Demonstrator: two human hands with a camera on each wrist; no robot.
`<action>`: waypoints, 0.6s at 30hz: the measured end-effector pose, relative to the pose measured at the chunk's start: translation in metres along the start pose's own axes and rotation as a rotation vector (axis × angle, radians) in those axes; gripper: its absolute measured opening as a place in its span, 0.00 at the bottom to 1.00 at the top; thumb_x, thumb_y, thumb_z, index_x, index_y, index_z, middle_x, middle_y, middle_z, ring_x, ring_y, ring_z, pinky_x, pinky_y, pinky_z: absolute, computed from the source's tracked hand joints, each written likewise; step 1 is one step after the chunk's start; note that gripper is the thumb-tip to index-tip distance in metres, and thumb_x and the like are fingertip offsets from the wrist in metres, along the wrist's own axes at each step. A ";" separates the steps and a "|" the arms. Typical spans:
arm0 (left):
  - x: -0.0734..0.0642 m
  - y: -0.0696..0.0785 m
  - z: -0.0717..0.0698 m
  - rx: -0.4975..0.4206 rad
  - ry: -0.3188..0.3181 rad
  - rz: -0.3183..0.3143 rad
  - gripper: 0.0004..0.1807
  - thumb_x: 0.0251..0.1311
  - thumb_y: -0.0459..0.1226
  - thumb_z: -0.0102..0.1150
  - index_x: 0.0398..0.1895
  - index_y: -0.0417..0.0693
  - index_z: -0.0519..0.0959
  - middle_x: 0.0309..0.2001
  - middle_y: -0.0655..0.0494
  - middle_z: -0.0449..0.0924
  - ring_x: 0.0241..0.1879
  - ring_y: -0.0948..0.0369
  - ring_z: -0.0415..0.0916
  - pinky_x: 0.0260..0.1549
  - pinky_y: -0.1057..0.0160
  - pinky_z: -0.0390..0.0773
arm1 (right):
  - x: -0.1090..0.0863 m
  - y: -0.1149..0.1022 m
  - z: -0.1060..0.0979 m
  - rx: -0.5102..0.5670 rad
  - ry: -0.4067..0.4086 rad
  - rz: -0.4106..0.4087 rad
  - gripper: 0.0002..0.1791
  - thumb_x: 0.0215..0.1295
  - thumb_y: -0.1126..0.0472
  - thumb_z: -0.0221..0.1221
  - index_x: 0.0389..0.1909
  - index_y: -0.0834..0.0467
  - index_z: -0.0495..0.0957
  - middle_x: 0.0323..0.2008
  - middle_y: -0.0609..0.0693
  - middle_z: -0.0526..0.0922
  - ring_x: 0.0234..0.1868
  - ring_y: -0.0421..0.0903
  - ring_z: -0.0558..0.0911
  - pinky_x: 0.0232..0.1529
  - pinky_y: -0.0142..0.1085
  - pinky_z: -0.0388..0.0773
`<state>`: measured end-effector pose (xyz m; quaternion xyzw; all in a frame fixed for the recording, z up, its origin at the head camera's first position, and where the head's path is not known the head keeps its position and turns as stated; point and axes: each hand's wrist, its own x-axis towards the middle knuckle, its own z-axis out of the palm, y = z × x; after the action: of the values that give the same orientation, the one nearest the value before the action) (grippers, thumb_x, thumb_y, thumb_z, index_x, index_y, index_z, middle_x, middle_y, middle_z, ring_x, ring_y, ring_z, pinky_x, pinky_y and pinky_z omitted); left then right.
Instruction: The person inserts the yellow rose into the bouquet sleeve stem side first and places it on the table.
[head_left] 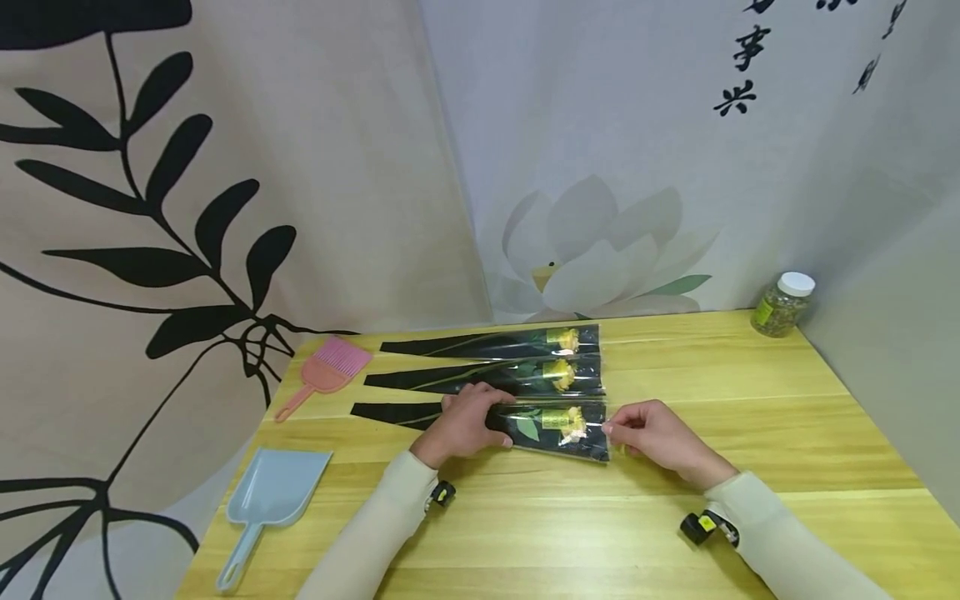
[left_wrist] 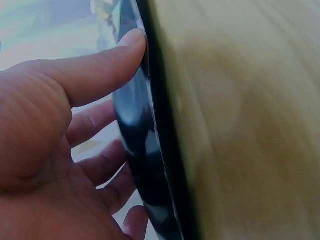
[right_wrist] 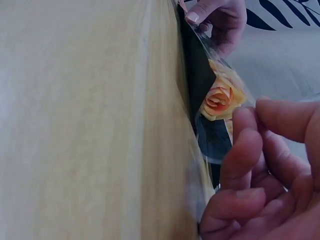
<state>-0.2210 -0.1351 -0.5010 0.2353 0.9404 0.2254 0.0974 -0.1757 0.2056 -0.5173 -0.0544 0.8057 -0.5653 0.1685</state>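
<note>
Three single yellow roses in black-and-clear sleeves lie in a row, their blooms to the right. My left hand (head_left: 468,421) spans the nearest wrapped rose (head_left: 555,443) at mid-length; in the left wrist view the thumb lies along one edge of the black sleeve (left_wrist: 150,125) and the fingers are at the other. At the wide end, my right hand (head_left: 660,437) pinches the clear rim between thumb and forefinger. The orange-yellow bloom (right_wrist: 220,100) shows inside, just beyond those fingertips. Behind lie the middle wrapped rose (head_left: 480,377) and the farthest wrapped rose (head_left: 487,343).
On the wooden table (head_left: 750,367), a pink hand brush (head_left: 326,375) and a light blue dustpan (head_left: 277,487) lie at the left. A white-lidded jar (head_left: 782,307) stands at the back right corner. A printed cloth (head_left: 360,167) hangs behind the table.
</note>
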 end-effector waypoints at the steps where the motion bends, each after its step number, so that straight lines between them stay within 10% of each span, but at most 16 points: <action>1: -0.001 -0.001 0.000 0.002 -0.001 -0.003 0.33 0.58 0.48 0.79 0.68 0.60 0.80 0.65 0.54 0.78 0.65 0.49 0.71 0.55 0.42 0.64 | -0.001 0.000 -0.001 -0.001 0.002 0.001 0.13 0.74 0.56 0.66 0.41 0.64 0.87 0.33 0.54 0.84 0.28 0.44 0.76 0.27 0.32 0.77; 18: -0.004 0.002 -0.002 -0.047 -0.019 0.058 0.30 0.60 0.49 0.78 0.67 0.60 0.82 0.65 0.54 0.78 0.67 0.49 0.72 0.62 0.34 0.64 | -0.001 -0.014 -0.015 -0.150 0.025 0.003 0.16 0.79 0.52 0.60 0.41 0.62 0.84 0.36 0.57 0.86 0.33 0.49 0.81 0.34 0.39 0.84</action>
<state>-0.2168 -0.1361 -0.4982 0.2625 0.9266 0.2477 0.1054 -0.1814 0.2142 -0.4998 -0.0585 0.8478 -0.5037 0.1550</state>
